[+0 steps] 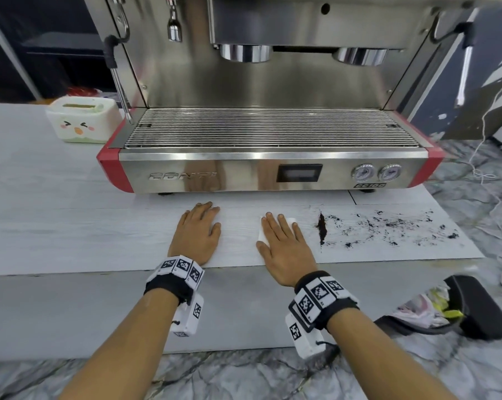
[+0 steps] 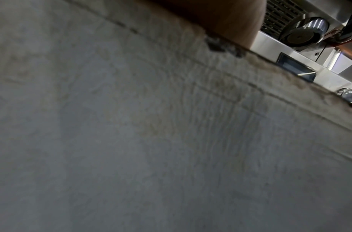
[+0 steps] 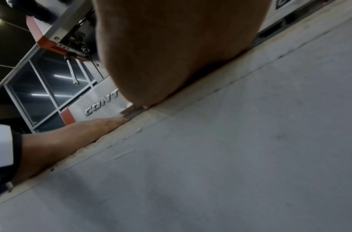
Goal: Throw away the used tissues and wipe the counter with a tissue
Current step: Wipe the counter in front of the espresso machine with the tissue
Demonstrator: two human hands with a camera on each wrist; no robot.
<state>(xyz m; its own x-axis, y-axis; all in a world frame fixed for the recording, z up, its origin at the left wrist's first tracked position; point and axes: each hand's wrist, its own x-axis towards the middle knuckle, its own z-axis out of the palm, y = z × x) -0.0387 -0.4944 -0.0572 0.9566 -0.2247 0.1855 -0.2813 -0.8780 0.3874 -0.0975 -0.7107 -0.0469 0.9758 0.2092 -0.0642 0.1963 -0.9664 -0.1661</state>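
The wiping step looks to be in hand: the right hand lies flat, fingers straight and slightly spread, pressing a folded white tissue onto the tabletop just right of the frame's centre. Only the tissue's edges show past the fingers. To the right of it, in the middle right of the head view, a dark ridge of coffee grounds stands close to the fingertips but apart from them, and looser specks scatter further right toward the tabletop's end.

The left hand rests palm down at the frame's centre, fingers straight and relaxed, holding nothing; it seems only to steady the person. Both wrist views show little more than the tabletop's front face and edge.

The next move probably calls for keeping the palm flat on the tissue and gathering the grounds without smearing them or pushing them off the edge. A black bin sits at the lower right, already holding rubbish, and I see no used tissues lying loose on the tabletop
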